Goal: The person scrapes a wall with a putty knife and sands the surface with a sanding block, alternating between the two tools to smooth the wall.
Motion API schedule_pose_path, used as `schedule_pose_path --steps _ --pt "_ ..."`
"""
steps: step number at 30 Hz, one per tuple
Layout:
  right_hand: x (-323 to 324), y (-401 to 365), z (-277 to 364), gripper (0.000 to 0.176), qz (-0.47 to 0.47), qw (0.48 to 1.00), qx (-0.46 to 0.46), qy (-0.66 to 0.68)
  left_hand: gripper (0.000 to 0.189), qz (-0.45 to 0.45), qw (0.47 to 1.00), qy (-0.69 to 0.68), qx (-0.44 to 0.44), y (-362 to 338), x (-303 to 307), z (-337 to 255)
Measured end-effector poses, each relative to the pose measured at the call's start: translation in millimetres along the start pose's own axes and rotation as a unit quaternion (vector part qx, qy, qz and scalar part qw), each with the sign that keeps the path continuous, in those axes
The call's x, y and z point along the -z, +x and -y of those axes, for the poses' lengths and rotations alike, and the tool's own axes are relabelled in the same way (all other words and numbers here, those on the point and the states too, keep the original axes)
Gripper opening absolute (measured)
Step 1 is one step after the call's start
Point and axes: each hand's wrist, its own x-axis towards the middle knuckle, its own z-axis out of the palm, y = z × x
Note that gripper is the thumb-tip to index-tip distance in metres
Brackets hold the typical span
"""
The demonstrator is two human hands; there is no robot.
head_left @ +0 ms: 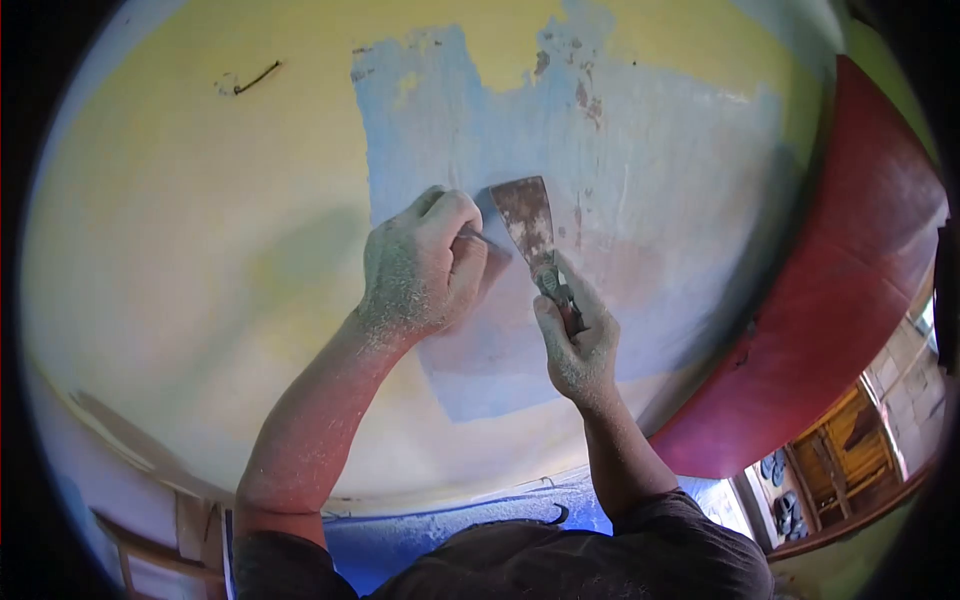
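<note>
Right now, your right hand [588, 345] is closed around the dark handle [560, 300] of a flat metal scraper [525, 215] with brown rusty spots. Your thumb is on one side of the handle and your fingers are on the other. The wide blade points up and leans a little to the left. It is over the middle of the big painted surface [170, 200], which is yellow, cream and pale blue. You cannot tell if the blade touches the paint.

Your left hand [420, 265] is curled into a fist, just to the left of the scraper and apart from it. The fist is shut on a thin grey piece [484, 238] that pokes out toward the scraper. Most of that piece is hidden. White dust covers the back of this hand and the wrist.

Behind both hands is a pale blue patch [690, 150] with brown marks near its top. Up by the top left edge of the painted surface is a small dark bent bit [257, 79]. Along the right edge is a big smooth red panel [820, 300]. Past its low end, dark sandals [788, 512] sit near a brown wooden piece [850, 440]. Bright blue [400, 540] shows below the bottom edge.
</note>
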Motion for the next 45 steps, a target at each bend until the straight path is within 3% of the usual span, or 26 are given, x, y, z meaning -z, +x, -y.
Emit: schedule_pose_path --steps 3,6,8,9,14,17,21,24,33,36,43,45 --pt "13 12 3 0.056 0.024 0.996 0.046 0.067 0.033 0.001 0.991 0.125 -0.043 -3 -19 -17" --pt "35 33 24 0.056 0.066 0.997 -0.008 0.026 0.048 -0.019 0.968 0.223 -0.116 3 -35 -23" --pt "43 52 38 0.057 0.067 0.997 0.025 -0.039 0.052 -0.024 0.947 0.284 -0.150 11 -41 -23" --pt "44 60 43 0.057 0.067 0.994 0.040 -0.073 0.053 -0.034 0.942 0.301 -0.148 15 -44 -22" --pt "27 69 38 0.057 0.092 0.989 0.110 0.025 0.056 -0.063 0.908 0.396 -0.123 35 -44 -24" --pt "19 64 24 0.058 0.104 0.981 0.144 0.079 0.058 -0.067 0.899 0.416 -0.117 30 -47 -24" --pt "17 69 44 0.061 0.085 0.987 0.139 -0.009 0.061 -0.076 0.890 0.444 -0.066 30 -47 -19" --pt "16 76 65 0.062 0.074 0.986 0.131 -0.076 0.059 -0.088 0.872 0.468 -0.113 46 -35 -12" --pt "8 79 58 0.057 0.036 0.975 0.207 -0.078 0.063 -0.050 0.848 0.515 -0.112 55 -38 -15" --pt "9 81 94 0.055 0.052 0.988 0.114 -0.088 0.059 -0.051 0.850 0.512 -0.116 66 -30 -14" --pt "-7 95 56 0.055 0.006 0.973 0.220 -0.074 0.062 -0.088 0.831 0.538 -0.109 71 -32 -9" --pt "-5 103 78 0.056 0.023 0.981 0.179 -0.074 0.062 -0.083 0.834 0.535 -0.106 87 -19 -11"
